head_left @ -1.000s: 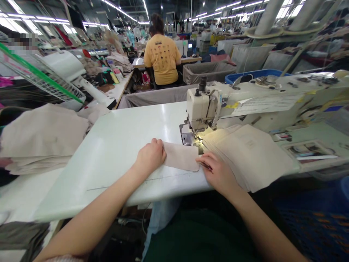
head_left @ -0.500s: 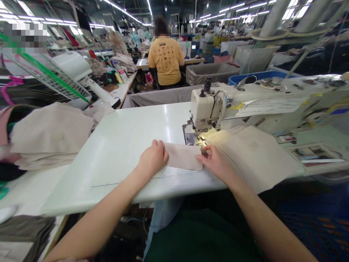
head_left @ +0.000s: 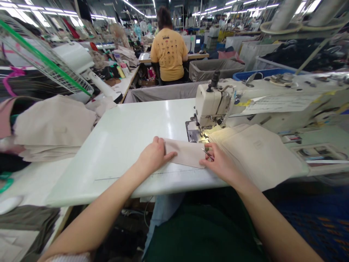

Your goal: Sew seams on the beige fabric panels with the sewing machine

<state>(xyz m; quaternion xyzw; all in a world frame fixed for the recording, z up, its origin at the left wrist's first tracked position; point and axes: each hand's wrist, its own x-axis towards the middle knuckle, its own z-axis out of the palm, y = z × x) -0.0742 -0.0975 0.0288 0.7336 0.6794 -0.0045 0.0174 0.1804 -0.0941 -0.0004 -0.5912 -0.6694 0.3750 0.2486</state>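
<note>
A small beige fabric panel (head_left: 188, 153) lies on the pale sewing table in front of the sewing machine (head_left: 208, 105). My left hand (head_left: 153, 154) grips its left end, fingers curled at the edge and thumb lying on top. At the panel's right end is my right hand (head_left: 218, 160), closed around a small pointed metal tool that looks like thread snips (head_left: 208, 154). Its thumb and fingertips touch the panel's right edge. Just behind that hand, the needle area is lit. Larger beige fabric pieces (head_left: 259, 153) lie to the right of my right hand.
A pile of beige fabric (head_left: 54, 127) sits at the left, beneath a green-edged wire rack (head_left: 43, 60). A ruler scale (head_left: 163, 174) runs along the table's front. Ahead, a person in a yellow shirt (head_left: 169, 54) sits beyond a grey fabric-lined bin (head_left: 163, 94).
My left thumb has moved out over the panel's top. The snips have turned in my right hand, so the tip now points up and left. The view has shifted slightly.
</note>
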